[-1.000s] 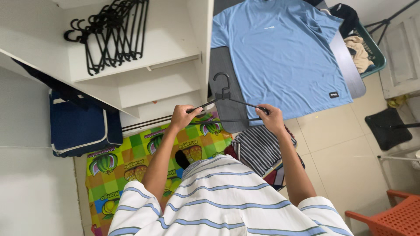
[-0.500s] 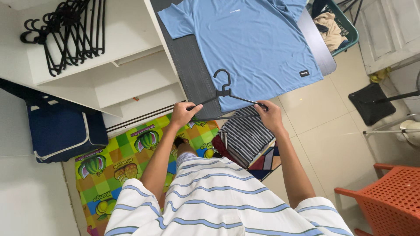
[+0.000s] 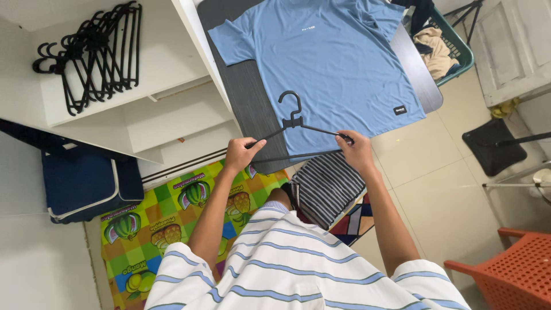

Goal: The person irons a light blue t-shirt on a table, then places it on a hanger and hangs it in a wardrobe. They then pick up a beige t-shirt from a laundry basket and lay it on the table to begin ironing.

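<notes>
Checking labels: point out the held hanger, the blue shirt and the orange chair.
hanger [image 3: 294, 121], head view, neck below the hook
blue shirt [image 3: 333, 63], head view, chest
orange chair [image 3: 513, 270], head view, perforated seat

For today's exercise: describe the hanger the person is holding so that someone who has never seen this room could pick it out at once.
Start at the dark table with the light blue T-shirt spread flat on it. At its near edge, a black hanger is gripped at each end by the left hand and right hand. The other black hangers hang bunched in the white shelf unit; this one is alone.
</notes>
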